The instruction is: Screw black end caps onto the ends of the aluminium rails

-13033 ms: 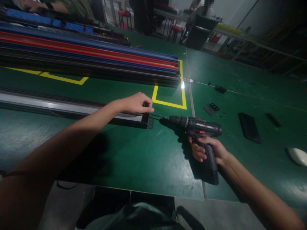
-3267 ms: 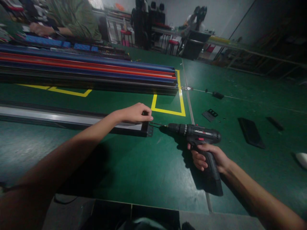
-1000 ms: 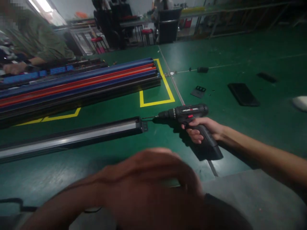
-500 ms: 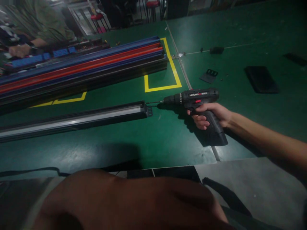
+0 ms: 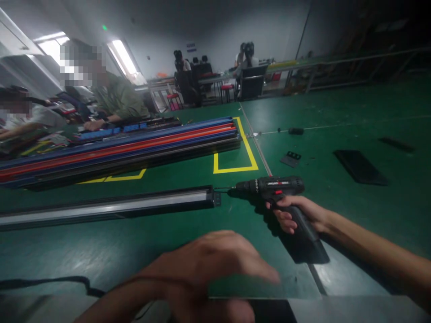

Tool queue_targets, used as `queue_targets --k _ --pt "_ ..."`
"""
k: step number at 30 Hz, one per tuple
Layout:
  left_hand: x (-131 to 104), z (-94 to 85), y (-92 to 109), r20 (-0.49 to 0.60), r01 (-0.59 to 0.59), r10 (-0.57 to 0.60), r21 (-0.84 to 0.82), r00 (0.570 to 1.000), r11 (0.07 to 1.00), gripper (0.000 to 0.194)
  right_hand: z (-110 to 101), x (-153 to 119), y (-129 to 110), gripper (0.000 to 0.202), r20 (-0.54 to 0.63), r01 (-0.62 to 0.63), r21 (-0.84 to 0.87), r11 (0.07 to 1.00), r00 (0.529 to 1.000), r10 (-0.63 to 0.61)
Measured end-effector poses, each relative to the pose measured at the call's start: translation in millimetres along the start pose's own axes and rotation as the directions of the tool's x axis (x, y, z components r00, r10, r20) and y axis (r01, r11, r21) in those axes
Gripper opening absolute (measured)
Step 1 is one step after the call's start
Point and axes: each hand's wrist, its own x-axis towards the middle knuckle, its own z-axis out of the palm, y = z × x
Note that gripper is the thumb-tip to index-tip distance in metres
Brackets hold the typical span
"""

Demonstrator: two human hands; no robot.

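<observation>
My right hand (image 5: 292, 215) is wrapped round the grip of a black cordless drill (image 5: 281, 186), which points left. Its thin bit reaches the end cap (image 5: 213, 196) of a long black profile with a pale strip (image 5: 111, 208); whether it touches a screw there is too small to tell. A small slotted tab (image 5: 217, 199) sticks out from that end. Close to the camera, my left hand (image 5: 212, 260) hangs over the near table edge, blurred, its fingers and thumb apart and nothing seen between them.
Blue, red and black profiles (image 5: 168, 141) lie stacked beyond, by yellow tape (image 5: 235, 169) on the green table (image 5: 151, 249). To the right are a slotted plate (image 5: 291, 158) and a dark flat slab (image 5: 360, 167). A person in a green shirt (image 5: 117, 96) works across the table.
The view has tilted up, bringing the room and people into sight. My left hand has risen into a spread-finger shape above the table edge. The drill stays at the profile's end.
</observation>
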Motion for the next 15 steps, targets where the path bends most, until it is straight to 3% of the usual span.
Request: queue_targets --k 1,2,5,8,10,13,15 --pt "-2.7 -1.2 -14.9 -0.040 0.092 -0.092 0.006 0.995 0.996 0.039 -0.8 0.3 -0.1 0.024 0.000 -0.006 0.002 1.000 1.000 0.006" --pt "-7.6 -1.6 -31.9 -0.151 0.140 -0.126 0.086 0.980 0.986 0.034 -1.5 0.7 -0.3 0.024 0.000 -0.009 0.006 1.000 1.000 0.009" --pt "-32.0 -0.9 -83.5 -0.227 0.377 -0.317 0.313 0.921 0.872 0.030 -3.5 2.4 -0.9 0.024 0.003 -0.009 0.025 1.000 1.000 0.009" --pt "-52.8 -2.1 -117.4 -0.299 0.499 -0.410 0.348 0.861 0.793 0.053 -5.5 4.3 -2.9 0.026 0.011 -0.024 0.034 0.999 1.000 0.024" --pt "-56.1 -3.7 -127.3 -0.261 0.495 -0.425 0.351 0.867 0.795 0.060 -6.9 5.1 -6.8 0.027 0.012 -0.033 0.031 0.999 0.999 0.033" --pt "-47.8 -4.2 -132.3 -0.093 0.413 -0.413 0.407 0.906 0.814 0.062 -9.8 6.2 -18.3 0.026 0.002 -0.041 0.007 0.999 0.999 0.041" --pt "-40.5 -2.9 -133.9 0.016 0.365 -0.417 0.453 0.909 0.813 0.060 -13.2 7.8 -28.7 0.026 0.013 -0.059 -0.023 0.998 0.998 0.059"
